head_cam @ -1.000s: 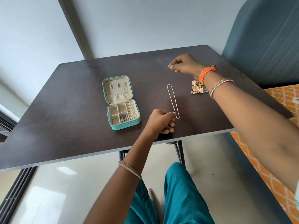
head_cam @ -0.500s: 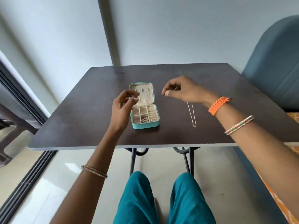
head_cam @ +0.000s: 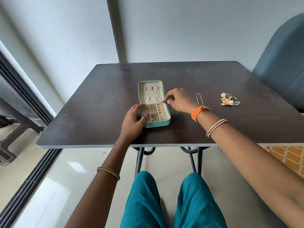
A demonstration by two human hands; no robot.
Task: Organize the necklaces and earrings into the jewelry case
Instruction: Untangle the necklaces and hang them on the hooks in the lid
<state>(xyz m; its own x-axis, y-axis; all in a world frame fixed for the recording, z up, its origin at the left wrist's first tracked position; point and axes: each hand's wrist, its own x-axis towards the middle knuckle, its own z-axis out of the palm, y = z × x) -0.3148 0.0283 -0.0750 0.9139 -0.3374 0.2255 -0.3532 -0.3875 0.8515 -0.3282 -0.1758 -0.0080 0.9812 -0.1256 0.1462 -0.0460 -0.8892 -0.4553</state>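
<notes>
Feeding a thin chain (head_cam: 162,111) into the open jewelry case (head_cam: 158,125), pinched by the right hand (head_cam: 178,100), left hand (head_cam: 134,119) lying flat bracing it; second necklace (head_cam: 199,99) and earring pile (head_cam: 229,99) are waiting on the table (head_cam: 98,116).

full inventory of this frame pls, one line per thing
jewelry case: 1, teal with cream lining, open, centre of table
thin chain: 1, silver, over the case's right side, pinched by right hand
necklace: 1, silver, on table right of case
earring pile: 1, gold and silver, far right of table
table: 1, dark brown
chair: 1, blue-grey, right
left hand: rests on the case's left edge
right hand: pinching the chain at the case hinge
</notes>
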